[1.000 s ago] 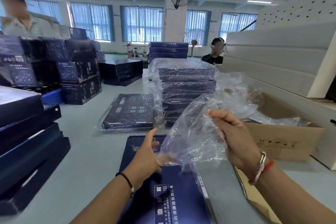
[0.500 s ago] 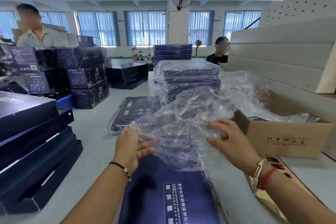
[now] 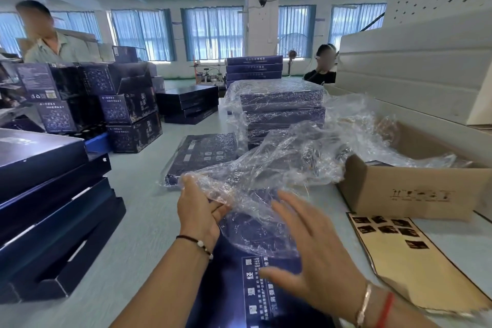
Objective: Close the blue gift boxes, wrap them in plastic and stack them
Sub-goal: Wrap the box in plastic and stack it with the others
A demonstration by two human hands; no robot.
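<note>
Left hand (image 3: 198, 210) pinches the crinkled clear plastic bag (image 3: 266, 173) by its edge; the right hand (image 3: 314, 255) has let go since 1 second ago, fingers spread wide over the flat dark-blue gift box (image 3: 239, 298), ready for bagging.

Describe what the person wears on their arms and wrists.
Both forearms are bare, no sleeves or gloves in view. The left hand has a thin black cord bracelet with pale beads at its wrist. The right hand has a silvery metal bangle beside a red thread band.
</note>
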